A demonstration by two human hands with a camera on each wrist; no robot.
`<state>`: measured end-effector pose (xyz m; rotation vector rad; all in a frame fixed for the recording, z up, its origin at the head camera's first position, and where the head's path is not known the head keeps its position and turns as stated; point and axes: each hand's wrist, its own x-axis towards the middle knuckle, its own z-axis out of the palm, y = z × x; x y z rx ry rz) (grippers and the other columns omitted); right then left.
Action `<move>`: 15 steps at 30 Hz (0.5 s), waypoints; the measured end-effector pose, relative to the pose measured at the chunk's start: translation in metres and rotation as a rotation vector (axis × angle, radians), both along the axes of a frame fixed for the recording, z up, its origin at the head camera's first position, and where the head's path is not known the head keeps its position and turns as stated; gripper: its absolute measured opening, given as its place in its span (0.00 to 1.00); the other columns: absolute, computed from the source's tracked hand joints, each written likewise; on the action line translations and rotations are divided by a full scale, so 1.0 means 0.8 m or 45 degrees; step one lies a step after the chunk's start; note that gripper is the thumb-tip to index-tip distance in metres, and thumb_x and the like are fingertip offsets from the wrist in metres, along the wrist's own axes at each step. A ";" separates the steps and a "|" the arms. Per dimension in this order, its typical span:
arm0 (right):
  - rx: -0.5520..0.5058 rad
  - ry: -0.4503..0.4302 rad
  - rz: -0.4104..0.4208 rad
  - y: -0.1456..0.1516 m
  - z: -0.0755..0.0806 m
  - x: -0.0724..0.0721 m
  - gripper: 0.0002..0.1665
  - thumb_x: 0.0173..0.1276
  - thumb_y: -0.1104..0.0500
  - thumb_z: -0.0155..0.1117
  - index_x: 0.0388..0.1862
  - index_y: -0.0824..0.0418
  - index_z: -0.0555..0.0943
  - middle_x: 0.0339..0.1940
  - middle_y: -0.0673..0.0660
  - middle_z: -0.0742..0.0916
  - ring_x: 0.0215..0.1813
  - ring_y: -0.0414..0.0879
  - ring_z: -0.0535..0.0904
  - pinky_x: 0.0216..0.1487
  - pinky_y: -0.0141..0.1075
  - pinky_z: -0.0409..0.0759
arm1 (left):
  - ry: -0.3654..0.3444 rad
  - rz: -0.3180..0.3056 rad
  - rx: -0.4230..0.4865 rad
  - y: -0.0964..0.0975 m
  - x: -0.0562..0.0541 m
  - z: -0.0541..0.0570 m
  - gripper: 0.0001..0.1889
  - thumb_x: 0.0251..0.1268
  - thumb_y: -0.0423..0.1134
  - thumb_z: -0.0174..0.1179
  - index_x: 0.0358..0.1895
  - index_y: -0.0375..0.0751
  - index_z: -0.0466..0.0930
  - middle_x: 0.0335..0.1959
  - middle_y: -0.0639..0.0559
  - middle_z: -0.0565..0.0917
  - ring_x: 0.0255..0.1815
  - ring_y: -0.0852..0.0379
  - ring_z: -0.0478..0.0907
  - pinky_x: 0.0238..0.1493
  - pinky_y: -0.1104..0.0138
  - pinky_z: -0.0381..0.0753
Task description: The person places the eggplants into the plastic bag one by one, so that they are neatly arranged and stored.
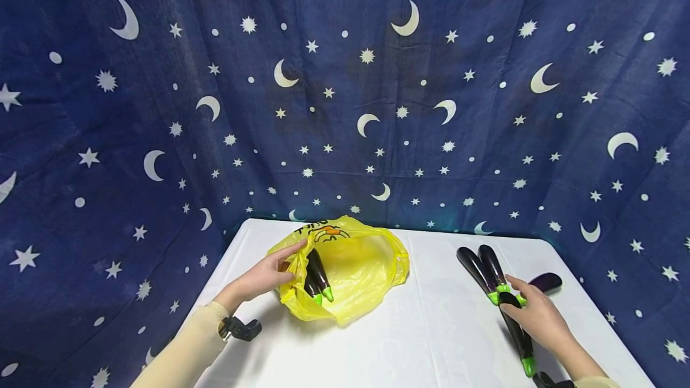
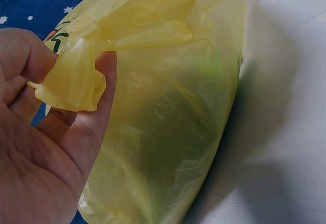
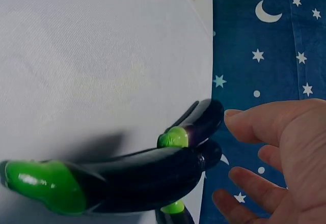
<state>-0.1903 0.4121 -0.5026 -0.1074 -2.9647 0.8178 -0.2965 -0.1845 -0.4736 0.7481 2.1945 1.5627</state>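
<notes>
1. Beneath the right hand [image 1: 539, 313], on the desk [image 1: 409, 340]: near eggplant [image 1: 518, 335], one, glossy, dark. Long axis runs away from the person, leaning slightly left; green cap [image 1: 529, 366] points toward the person, blunt end away.
2. Just beyond the right hand: eggplant pair [image 1: 490, 265], side by side, caps toward the hand, blunt ends away and leftward.
3. At the right hand's far side: far eggplant [image 1: 547, 282], partly hidden, blunt end pointing rightward.
4. At the left hand [image 1: 264, 274]: yellow bag [image 1: 366, 292], one, mouth gaping toward the person; two bagged eggplants [image 1: 319, 269] visible inside, caps toward the mouth.
5. Hands: left pinches the bag's rim; right has thumb and fingers spread, gripping nothing; contact cannot be told.
6. Step, as judged: picking up an eggplant for bagging. Next move calls for closing the right fingers round one, the left keeping the mouth wide.
</notes>
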 end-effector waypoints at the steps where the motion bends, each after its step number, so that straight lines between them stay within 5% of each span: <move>1: -0.002 -0.007 -0.002 0.001 0.000 0.000 0.45 0.68 0.51 0.69 0.76 0.72 0.63 0.65 0.80 0.73 0.64 0.79 0.68 0.55 0.72 0.69 | -0.004 -0.002 0.005 0.000 0.000 0.000 0.44 0.66 0.26 0.60 0.83 0.52 0.54 0.83 0.53 0.55 0.61 0.46 0.75 0.54 0.65 0.80; 15: -0.011 -0.178 -0.015 0.017 -0.004 0.005 0.57 0.64 0.44 0.73 0.76 0.77 0.56 0.66 0.86 0.67 0.65 0.84 0.62 0.58 0.73 0.66 | -0.011 -0.007 0.014 0.000 0.002 0.001 0.43 0.67 0.26 0.60 0.83 0.50 0.53 0.83 0.52 0.55 0.63 0.45 0.75 0.55 0.65 0.80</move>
